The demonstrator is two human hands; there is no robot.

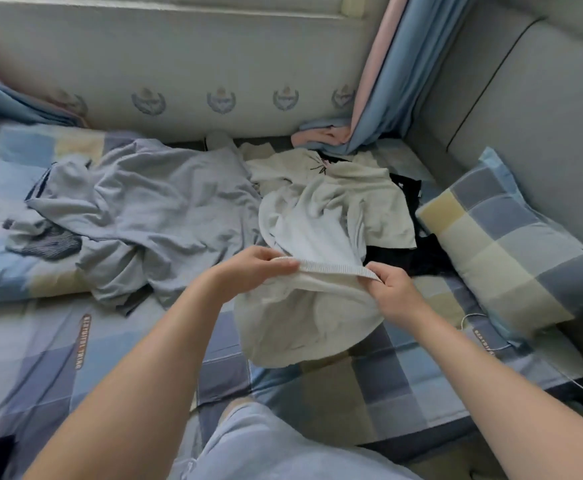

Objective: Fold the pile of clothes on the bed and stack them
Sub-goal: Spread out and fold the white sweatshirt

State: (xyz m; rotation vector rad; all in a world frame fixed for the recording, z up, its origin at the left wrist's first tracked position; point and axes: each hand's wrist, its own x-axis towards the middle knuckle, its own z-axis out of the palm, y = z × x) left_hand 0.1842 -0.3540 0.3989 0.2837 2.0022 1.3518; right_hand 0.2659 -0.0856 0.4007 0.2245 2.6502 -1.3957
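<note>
Pale blue shorts (266, 452) are cut off by the bottom edge. Beyond them the left hand (259, 268) and right hand (394, 292) each pinch the ribbed hem of a white top (304, 323), which sags onto the checked bed (41, 341). Bare sheet lies to its left. Black clothes (407, 261) sit half hidden under a cream garment (380, 202), against the pillow (501, 244)
</note>
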